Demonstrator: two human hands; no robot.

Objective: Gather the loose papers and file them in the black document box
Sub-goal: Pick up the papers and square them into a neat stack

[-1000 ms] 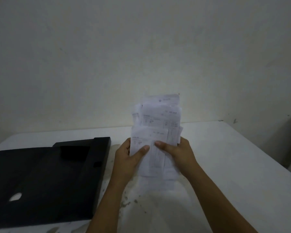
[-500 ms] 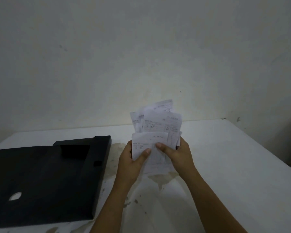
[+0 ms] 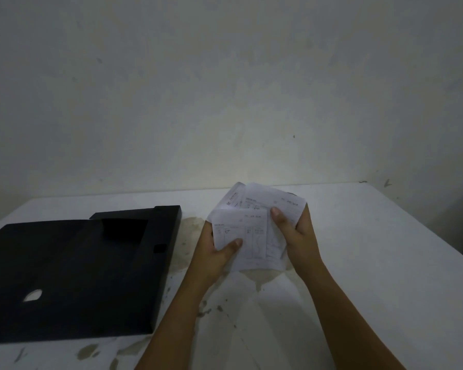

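You're pinching the papers (image 3: 254, 231) with both thumbs, left hand (image 3: 214, 252) and right hand (image 3: 296, 233); square the edges before sliding them into the box (image 3: 72, 273).

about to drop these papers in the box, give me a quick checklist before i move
1. Both hands on the papers: ok, left hand and right hand each pinch the stack.
2. Stack squared up: not ok, the sheets fan out at different angles.
3. Box within reach: ok, it lies just left of the left hand on the table.
4. Box open: ok, the lid looks folded back, dark interior showing.
5. Box interior free: cannot tell, too dark.
6. Stray papers left on the table: ok, none in view.
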